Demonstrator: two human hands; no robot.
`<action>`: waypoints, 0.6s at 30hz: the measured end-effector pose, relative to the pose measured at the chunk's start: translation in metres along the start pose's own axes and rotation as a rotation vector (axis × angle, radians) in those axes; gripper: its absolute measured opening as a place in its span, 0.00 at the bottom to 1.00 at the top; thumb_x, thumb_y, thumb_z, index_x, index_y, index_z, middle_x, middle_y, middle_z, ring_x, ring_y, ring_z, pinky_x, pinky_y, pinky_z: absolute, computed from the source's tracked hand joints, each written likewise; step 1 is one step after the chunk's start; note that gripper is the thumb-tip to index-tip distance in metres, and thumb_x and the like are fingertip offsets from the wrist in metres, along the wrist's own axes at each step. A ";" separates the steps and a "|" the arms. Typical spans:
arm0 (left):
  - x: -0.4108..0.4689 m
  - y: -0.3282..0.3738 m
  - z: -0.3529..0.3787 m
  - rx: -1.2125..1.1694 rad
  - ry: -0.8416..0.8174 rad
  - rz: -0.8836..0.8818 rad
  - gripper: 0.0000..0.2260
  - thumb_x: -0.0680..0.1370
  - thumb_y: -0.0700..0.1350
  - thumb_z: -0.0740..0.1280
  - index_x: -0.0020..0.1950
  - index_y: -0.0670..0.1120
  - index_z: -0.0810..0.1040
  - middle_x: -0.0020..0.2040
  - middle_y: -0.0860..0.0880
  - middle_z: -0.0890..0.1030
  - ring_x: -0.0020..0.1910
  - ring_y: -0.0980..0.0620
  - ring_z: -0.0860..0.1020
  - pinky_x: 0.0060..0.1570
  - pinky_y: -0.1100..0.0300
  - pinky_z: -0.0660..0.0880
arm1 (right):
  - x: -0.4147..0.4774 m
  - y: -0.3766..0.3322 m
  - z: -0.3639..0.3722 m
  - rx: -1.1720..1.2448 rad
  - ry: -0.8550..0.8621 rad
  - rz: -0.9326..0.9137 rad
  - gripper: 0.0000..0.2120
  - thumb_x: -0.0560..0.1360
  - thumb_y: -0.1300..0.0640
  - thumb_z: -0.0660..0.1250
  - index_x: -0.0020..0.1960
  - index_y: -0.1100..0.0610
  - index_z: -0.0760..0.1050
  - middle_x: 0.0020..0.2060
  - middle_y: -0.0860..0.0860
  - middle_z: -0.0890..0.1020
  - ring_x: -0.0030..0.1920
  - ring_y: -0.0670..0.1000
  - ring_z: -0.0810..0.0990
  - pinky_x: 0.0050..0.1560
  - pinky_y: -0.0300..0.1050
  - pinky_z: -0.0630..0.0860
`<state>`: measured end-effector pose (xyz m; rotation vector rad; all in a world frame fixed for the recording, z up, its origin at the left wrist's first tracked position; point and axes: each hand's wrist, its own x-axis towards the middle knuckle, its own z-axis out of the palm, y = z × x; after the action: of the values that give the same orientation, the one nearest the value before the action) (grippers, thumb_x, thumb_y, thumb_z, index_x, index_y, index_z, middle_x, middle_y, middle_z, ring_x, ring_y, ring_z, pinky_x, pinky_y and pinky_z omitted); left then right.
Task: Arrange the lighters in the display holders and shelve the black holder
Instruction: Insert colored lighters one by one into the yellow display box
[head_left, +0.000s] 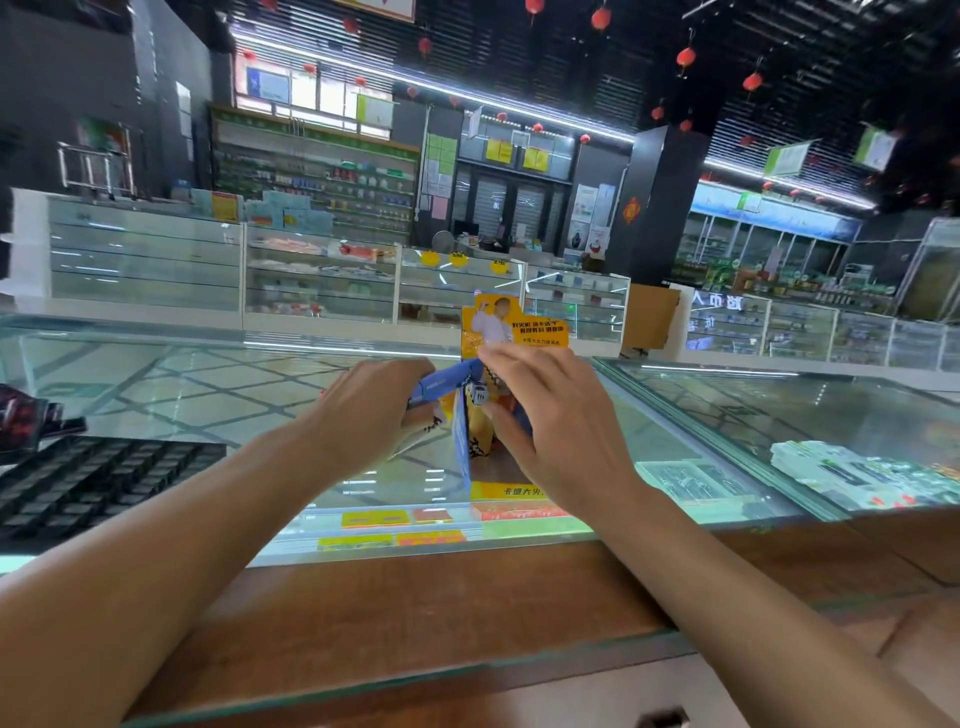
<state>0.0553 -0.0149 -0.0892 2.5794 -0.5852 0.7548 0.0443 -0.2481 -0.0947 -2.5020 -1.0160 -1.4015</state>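
Loading step in hand, by my judgement: lighters going into the yellow display holder (511, 325); black holder (88, 483) not yet shelved.

- Blue lighter (449, 379): pinched at its near end by the left hand (374, 410), fingers curled round it. Body slants up and to the right, free end pointing at the yellow holder and nearly meeting the right hand's fingertips.
- Silver-capped lighter (480, 396): just below the blue one's free end, apparently seated in the holder. Slot detail is hidden.
- Right hand (566, 431): fingers bent over the holder's front and right side, thumb low. Cannot tell whether it clamps the holder or only steadies it.
- Yellow holder stands upright on the glass counter (208, 395), printed header card rising behind both hands.
- Black holder lies flat at far left on the same counter, well apart from both hands. Its cells look dark; contents unclear.
- Wooden ledge (415, 597) runs along the near edge.

Next move, as I read it: tip the blue lighter upright, line it up with a free slot beside the silver cap, and press down while the right hand braces the cardboard. Risk: light box tipping.
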 end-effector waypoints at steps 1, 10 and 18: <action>0.000 0.002 -0.001 -0.017 0.004 0.032 0.08 0.81 0.52 0.71 0.50 0.50 0.76 0.36 0.51 0.77 0.33 0.51 0.72 0.31 0.62 0.64 | 0.001 0.000 0.002 -0.009 -0.002 -0.014 0.21 0.84 0.51 0.66 0.74 0.58 0.75 0.70 0.51 0.79 0.67 0.56 0.76 0.67 0.54 0.72; 0.000 0.005 0.002 -0.012 0.007 0.091 0.07 0.81 0.51 0.70 0.52 0.49 0.77 0.38 0.49 0.80 0.34 0.47 0.76 0.33 0.55 0.67 | 0.004 0.000 -0.001 0.038 0.151 -0.060 0.12 0.85 0.52 0.65 0.57 0.59 0.82 0.49 0.52 0.81 0.49 0.56 0.76 0.50 0.49 0.72; 0.000 -0.004 -0.001 -0.692 -0.030 -0.487 0.05 0.82 0.49 0.70 0.52 0.50 0.84 0.26 0.51 0.76 0.20 0.54 0.69 0.20 0.66 0.63 | -0.001 0.016 -0.014 0.773 0.044 0.592 0.14 0.80 0.62 0.72 0.62 0.48 0.78 0.47 0.45 0.86 0.49 0.47 0.85 0.55 0.47 0.82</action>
<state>0.0570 -0.0113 -0.0891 1.9594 -0.1562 0.2755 0.0430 -0.2663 -0.0840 -1.9274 -0.5618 -0.6959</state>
